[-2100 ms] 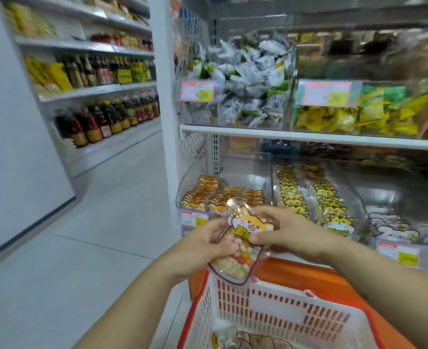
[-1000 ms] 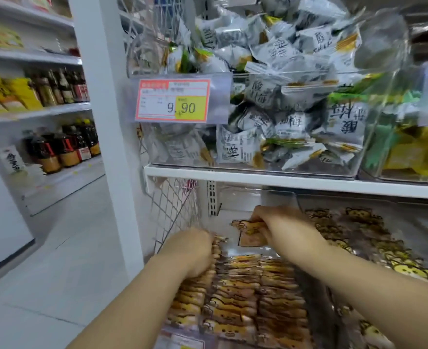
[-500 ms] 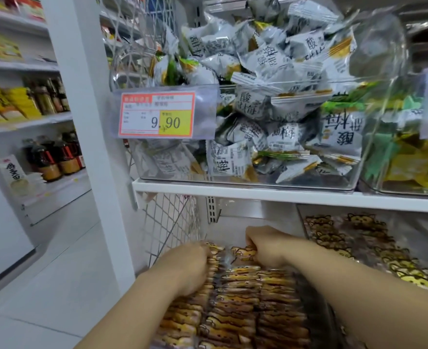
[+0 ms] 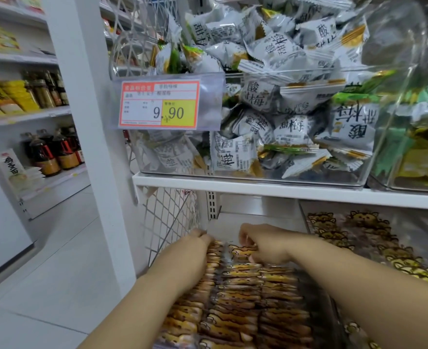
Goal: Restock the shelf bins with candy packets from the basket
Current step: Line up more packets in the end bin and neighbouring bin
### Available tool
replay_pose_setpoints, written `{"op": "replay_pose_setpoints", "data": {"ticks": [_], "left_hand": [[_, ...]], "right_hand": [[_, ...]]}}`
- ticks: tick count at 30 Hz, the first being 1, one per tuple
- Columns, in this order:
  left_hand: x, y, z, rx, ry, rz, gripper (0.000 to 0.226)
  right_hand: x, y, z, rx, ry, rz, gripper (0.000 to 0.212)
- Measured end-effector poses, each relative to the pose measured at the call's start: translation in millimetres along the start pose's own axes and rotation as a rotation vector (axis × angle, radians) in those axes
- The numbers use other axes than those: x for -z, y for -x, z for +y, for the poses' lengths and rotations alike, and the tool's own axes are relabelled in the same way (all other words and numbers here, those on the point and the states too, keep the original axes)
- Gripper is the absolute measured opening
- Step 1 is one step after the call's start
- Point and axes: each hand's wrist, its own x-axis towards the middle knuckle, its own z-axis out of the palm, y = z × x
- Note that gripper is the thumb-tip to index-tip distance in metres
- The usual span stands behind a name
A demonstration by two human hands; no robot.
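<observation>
dark bottles [image 4: 54,152] stand on the far-left shelves. a tag [image 4: 158,104] reading 9.90 fronts the clear upper bin [image 4: 258,178], which is heaped with white plum packets [image 4: 255,99] printed 酸梅 and 甜梅. below the shelf, candy packets [image 4: 235,298] stand in rows in the lower bin [image 4: 263,219]. the left hand [image 4: 195,250] lies curled against the left row's back end; i cannot tell if it grips. the right hand [image 4: 261,245] curls over the rearmost candy packets. yellow cat packets [image 4: 359,238] lie further right.

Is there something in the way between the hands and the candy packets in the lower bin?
Nothing visible does. The left hand and the right hand both touch the candy packets at the back of the lower bin. The shelf board passes above them, clear of both hands.
</observation>
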Motion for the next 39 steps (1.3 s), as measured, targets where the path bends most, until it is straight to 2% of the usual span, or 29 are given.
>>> {"op": "replay_pose_setpoints", "data": {"ticks": [2, 6, 13, 26, 39], "left_hand": [[1, 0, -2, -0.019, -0.001, 0.073, 0.028], [2, 2, -6, -0.063, 0.022, 0.108, 0.015], [3, -5, -7, -0.063, -0.006, 0.084, 0.016], [-3, -7, -7, -0.053, -0.073, 0.150, 0.020], [-6, -11, -13, -0.058, -0.065, 0.129, 0.017]], "right_hand": [[-1, 1, -2, 0.002, 0.049, -0.016, 0.048], [5, 7, -1, 0.026, 0.161, -0.003, 0.040], [-9, 7, -5, 0.051, 0.095, 0.045, 0.047], [-12, 8, 0, -0.011, 0.061, 0.115, 0.042], [-14, -1, -12, 0.019, 0.058, 0.088, 0.038]]}}
